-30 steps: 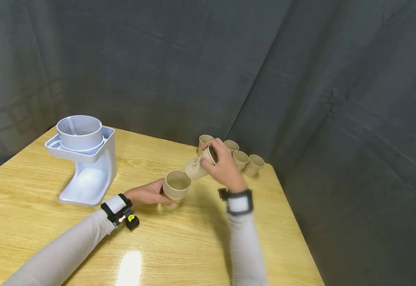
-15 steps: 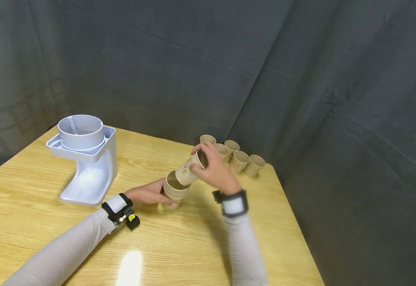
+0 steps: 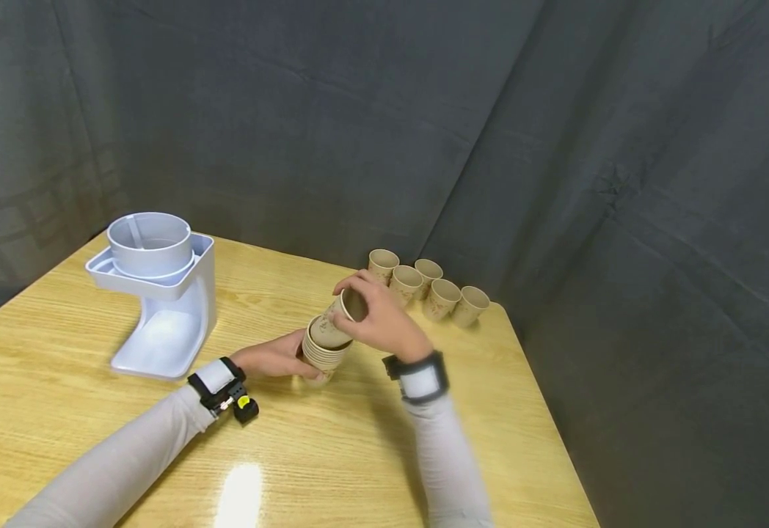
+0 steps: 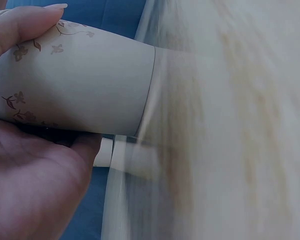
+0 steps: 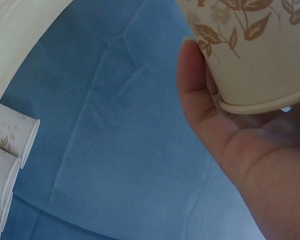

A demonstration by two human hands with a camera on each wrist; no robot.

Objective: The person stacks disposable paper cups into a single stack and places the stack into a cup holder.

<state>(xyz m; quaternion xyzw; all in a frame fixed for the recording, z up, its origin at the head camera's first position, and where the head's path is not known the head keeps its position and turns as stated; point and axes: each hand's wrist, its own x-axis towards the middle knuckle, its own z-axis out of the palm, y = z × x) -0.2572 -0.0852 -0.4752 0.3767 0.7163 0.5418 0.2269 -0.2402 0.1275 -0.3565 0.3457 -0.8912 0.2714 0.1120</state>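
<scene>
My left hand point(image 3: 277, 358) grips a stack of nested beige paper cups point(image 3: 322, 360) just above the table, its thumb along the near side. The left wrist view shows the bottom cup point(image 4: 85, 75) of that stack, printed with brown flowers. In my right hand point(image 3: 384, 317) is a single paper cup point(image 3: 329, 327), tilted, held near its rim between thumb and fingers. Its base sits inside the mouth of the stack's top cup. The right wrist view shows this cup's leaf print point(image 5: 255, 55) and rolled rim, with the fingers around it.
Several upright paper cups point(image 3: 442, 300) stand close together near the table's far right corner. At the left stands a light grey stand point(image 3: 173, 330) with a round bowl point(image 3: 150, 253) on top. Dark curtains point(image 3: 332, 132) hang behind the wooden table point(image 3: 279, 455).
My right hand has moved left and slightly down, bringing its cup from beside the stack into the stack's mouth. The left hand has stayed nearly still around the stack.
</scene>
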